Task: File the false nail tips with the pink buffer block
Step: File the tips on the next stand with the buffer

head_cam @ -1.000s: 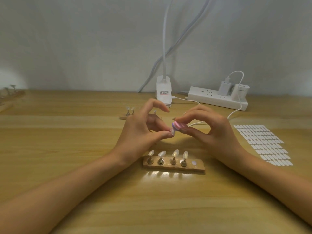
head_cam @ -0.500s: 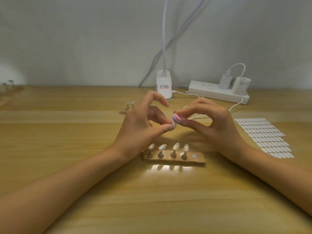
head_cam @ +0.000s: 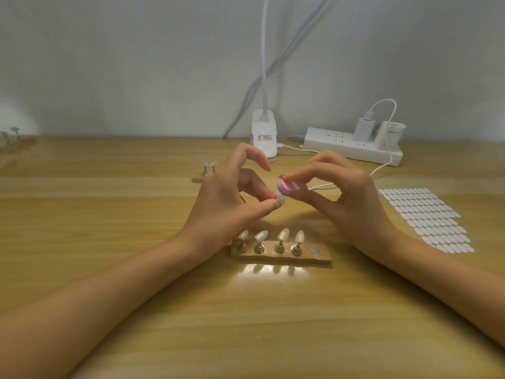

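Note:
My left hand [head_cam: 226, 198] pinches a small clear false nail tip [head_cam: 281, 198] between thumb and middle finger, above the table's middle. My right hand [head_cam: 347, 198] pinches the pink buffer block [head_cam: 289, 186] between thumb and fingers, its end lying against the nail tip. Below both hands sits a wooden holder [head_cam: 281, 255] with several nail tips [head_cam: 282, 234] standing on metal stands; its rightmost spot shows a bare metal disc [head_cam: 314, 250].
A sheet of white adhesive tabs [head_cam: 426, 218] lies at the right. A white lamp base [head_cam: 264, 135] and a power strip [head_cam: 352, 147] with plugged chargers and cables stand by the wall. A second small nail holder [head_cam: 205, 173] sits behind my left hand.
The view has shifted so the hands sit slightly higher in the frame. The buffer block has moved a little against the nail tip; both grips are unchanged.

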`<state>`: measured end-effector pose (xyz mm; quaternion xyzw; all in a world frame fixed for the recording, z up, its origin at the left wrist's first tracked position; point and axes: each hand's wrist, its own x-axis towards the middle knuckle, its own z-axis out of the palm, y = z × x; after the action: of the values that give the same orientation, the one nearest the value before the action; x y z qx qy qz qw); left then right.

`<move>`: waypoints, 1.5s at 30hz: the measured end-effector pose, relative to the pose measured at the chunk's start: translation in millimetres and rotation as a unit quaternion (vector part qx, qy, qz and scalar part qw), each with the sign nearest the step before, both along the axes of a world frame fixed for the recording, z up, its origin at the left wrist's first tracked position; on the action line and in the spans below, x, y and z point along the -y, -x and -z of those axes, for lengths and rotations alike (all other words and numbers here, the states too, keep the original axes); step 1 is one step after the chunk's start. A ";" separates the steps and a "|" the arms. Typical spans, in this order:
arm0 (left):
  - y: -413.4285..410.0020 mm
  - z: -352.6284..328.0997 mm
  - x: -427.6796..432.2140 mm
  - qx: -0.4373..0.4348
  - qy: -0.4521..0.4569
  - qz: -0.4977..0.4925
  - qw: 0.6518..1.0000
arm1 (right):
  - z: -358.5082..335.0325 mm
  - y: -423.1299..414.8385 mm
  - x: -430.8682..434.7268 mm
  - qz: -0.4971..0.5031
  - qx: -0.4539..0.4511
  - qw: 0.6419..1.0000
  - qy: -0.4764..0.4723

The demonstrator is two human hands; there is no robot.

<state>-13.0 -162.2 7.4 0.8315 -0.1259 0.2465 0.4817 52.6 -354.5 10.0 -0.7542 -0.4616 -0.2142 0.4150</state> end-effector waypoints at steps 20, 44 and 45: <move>-1.4 0.6 -0.3 0.035 -0.023 -0.001 0.999 | 0.9 5.9 -2.6 -0.034 0.010 0.999 0.014; 0.6 -0.5 0.2 0.025 0.007 0.003 1.000 | -0.7 4.1 -0.9 -0.020 0.002 1.000 -0.006; 0.8 -0.5 0.3 0.028 0.002 0.007 1.000 | -0.1 5.2 -1.1 -0.032 0.008 0.999 0.000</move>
<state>-13.9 -162.6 7.9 0.8223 -0.1442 0.2666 0.4815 47.4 -353.5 10.1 -0.7373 -0.4889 -0.2068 0.4178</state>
